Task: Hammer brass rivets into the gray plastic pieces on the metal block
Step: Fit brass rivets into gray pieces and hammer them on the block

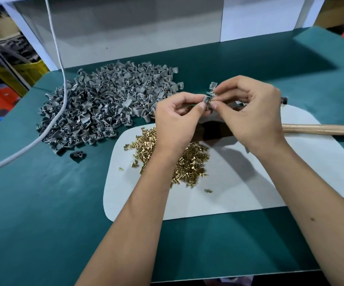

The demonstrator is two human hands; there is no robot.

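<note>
My left hand (177, 118) pinches a small gray plastic piece (206, 99) between thumb and forefinger, held above the table. My right hand (251, 112) meets it from the right, its thumb and fingertips pinching at the same piece; whether a rivet sits between them is too small to tell. Under my wrists lies a heap of brass rivets (189, 162) on a white mat (239, 182). A big pile of gray plastic pieces (105, 104) lies to the left. A dark block (214, 131) shows beneath my hands, mostly hidden.
A wooden hammer handle (321, 129) lies across the mat's right side, its head hidden behind my right hand. A white cable (61, 79) hangs down over the gray pile and runs off left. The green table (43, 203) ends near me.
</note>
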